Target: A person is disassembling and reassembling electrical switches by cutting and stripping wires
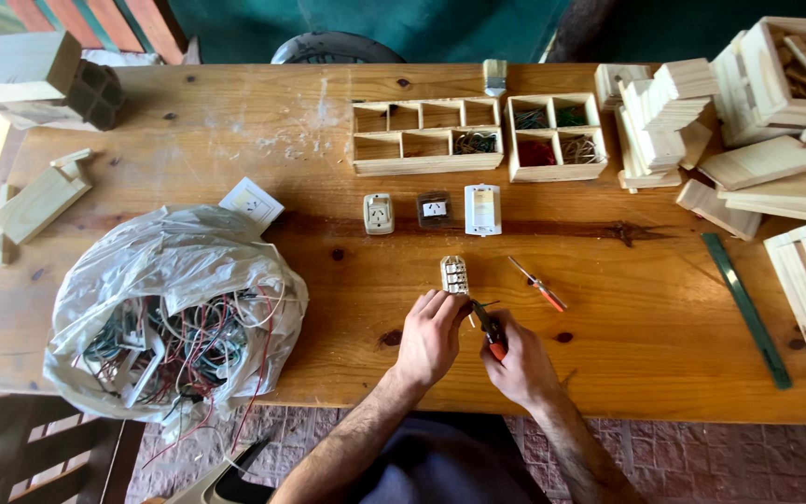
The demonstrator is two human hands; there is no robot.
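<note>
Two bare forearms enter from the near edge, both uncovered to the elbow and visibly haired. No sleeves, gloves, rings, wristbands or watch are present. The left hand (429, 336) and right hand (520, 366) are bare. Dark grey-blue fabric garment (440, 462) covers the lap between the forearms.

The desk (235, 140) is brown wood with dark knots. The plastic bag (142, 271) is white, with red, green and white wires (179, 350) inside. The screwdriver (538, 285) is orange. The ruler (746, 308) is green.
</note>
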